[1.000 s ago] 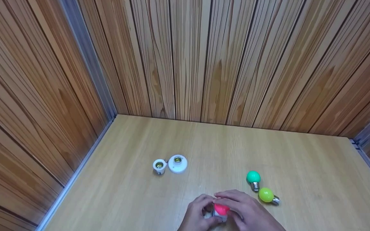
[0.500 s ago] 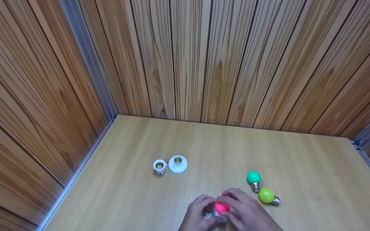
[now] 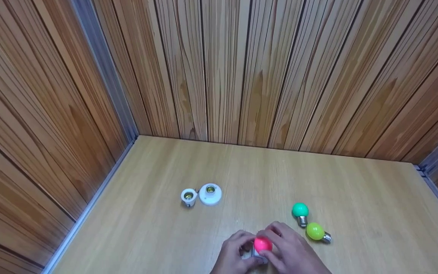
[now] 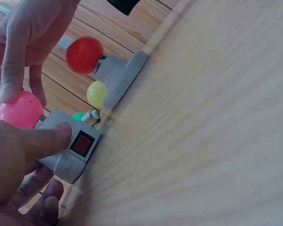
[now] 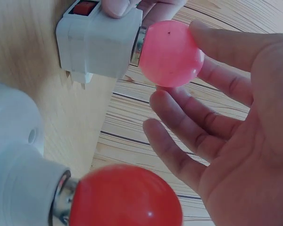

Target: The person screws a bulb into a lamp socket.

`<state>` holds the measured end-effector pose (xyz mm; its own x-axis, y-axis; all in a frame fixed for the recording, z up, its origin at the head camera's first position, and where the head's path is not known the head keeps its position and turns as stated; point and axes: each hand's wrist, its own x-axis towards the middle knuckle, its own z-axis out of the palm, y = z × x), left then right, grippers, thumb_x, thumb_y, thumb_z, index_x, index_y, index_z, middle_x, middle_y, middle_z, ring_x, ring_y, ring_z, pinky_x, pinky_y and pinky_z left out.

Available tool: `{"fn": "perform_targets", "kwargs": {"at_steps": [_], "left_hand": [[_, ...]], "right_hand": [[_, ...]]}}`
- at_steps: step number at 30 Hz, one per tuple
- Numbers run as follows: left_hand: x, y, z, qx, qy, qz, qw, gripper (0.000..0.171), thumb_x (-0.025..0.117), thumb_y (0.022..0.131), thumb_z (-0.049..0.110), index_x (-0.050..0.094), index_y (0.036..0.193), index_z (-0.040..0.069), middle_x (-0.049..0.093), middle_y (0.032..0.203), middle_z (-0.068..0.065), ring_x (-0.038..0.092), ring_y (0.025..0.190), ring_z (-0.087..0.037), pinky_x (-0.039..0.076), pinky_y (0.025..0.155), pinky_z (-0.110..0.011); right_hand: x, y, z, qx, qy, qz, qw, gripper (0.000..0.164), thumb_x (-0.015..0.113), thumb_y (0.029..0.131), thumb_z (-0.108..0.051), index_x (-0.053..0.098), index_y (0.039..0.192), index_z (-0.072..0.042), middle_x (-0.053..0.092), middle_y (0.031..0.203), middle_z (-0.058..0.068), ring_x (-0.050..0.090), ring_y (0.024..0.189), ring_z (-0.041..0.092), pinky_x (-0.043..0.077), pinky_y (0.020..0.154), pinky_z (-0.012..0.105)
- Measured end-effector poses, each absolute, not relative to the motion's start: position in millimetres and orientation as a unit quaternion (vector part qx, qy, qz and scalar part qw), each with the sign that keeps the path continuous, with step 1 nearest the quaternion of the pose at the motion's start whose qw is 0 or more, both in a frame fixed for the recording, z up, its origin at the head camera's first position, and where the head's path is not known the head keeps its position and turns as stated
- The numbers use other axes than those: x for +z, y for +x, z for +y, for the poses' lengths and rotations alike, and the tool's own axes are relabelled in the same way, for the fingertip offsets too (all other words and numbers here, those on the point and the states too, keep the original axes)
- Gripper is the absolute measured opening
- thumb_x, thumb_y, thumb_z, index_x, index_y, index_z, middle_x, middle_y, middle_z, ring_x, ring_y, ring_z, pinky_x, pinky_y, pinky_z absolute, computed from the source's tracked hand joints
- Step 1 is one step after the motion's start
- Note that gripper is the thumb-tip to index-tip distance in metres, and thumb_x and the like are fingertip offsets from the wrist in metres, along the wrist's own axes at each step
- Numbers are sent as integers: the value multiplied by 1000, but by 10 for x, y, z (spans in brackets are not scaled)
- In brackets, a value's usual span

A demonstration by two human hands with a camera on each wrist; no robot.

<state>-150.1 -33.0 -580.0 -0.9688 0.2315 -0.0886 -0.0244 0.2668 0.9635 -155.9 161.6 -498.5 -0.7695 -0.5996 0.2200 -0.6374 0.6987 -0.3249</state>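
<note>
My left hand (image 3: 236, 251) grips a white boxy lamp socket (image 5: 101, 44) with a red rocker switch (image 4: 82, 142), the thumb lying beside the switch. A pink light bulb (image 5: 172, 54) stands in that socket, a strip of its metal screw base showing at the socket's mouth in the right wrist view. Between thumb and forefinger, my right hand (image 3: 287, 245) pinches the bulb's round glass. The other right fingers spread apart below it. In both wrist views a red bulb (image 4: 85, 55) sits in a round-based white socket (image 4: 125, 80) close by.
A green bulb (image 3: 300, 210) and a yellow bulb (image 3: 315, 231) lie on the wooden table (image 3: 146, 228), right of the hands. Farther back on the left are a small white socket (image 3: 189, 197) and a round white socket (image 3: 210, 195). Wood-plank walls (image 3: 222, 76) enclose the table.
My right fingers have shifted round the pink bulb, the thumb coming onto its near side, and more of the bulb shows. My left hand keeps its hold on the socket.
</note>
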Motion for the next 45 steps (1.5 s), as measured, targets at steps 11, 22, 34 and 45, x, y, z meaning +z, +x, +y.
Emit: {"fn": "perform_targets", "kwargs": {"at_steps": [11,22,34,45], "left_hand": [[-5800,-1497,-343,602,72,789,101,37,80,79,42,68,114,39,64,103,15,59,92,-4,47,82,-17],[-5825,-1497,-354,597,95,792,81,41,83,76,39,69,114,36,64,104,15,58,90,-1,47,79,-16],[-5833,-1504,-365,601,115,788,71,38,83,78,35,69,113,33,63,104,13,57,90,-2,46,78,-15],[-5821,-1488,-343,600,101,790,78,40,82,77,41,69,114,38,64,104,15,58,92,-2,46,80,-16]], "right_hand": [[-4975,-1563,1611,208,316,-925,39,36,64,90,-53,63,119,-31,60,113,-8,57,94,6,55,78,26],[-4994,-1606,1725,262,367,-892,40,36,70,92,-30,62,127,-36,62,128,-10,63,112,10,58,93,30],[-5042,-1664,1751,293,437,-850,24,49,73,84,-4,66,126,-28,66,129,-6,64,115,13,56,95,26],[-5047,-1638,1739,278,428,-858,51,41,75,86,-15,65,124,-29,62,121,-7,62,102,7,57,85,22]]}}
